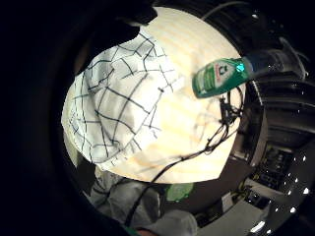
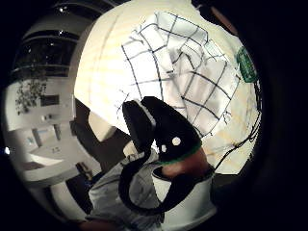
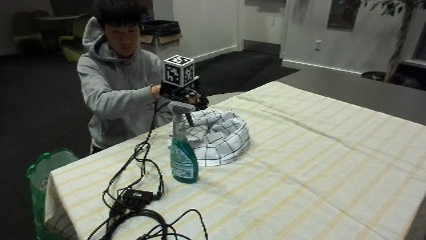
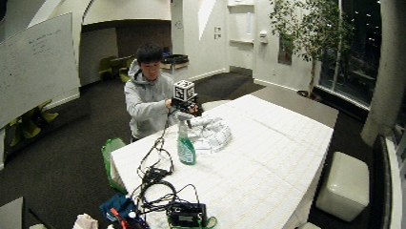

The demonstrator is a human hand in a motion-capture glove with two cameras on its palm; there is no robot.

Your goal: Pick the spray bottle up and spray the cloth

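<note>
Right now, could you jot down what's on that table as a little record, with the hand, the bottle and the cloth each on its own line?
table: striped tablecloth
spray bottle: green, upright on the table beside the cloth, not held
cloth: white checked, bunched in a heap
gloved hand: raised above the bottle and cloth, holding nothing
cables: black, lying near the table's edge
task stage: bottle not yet picked up
</note>
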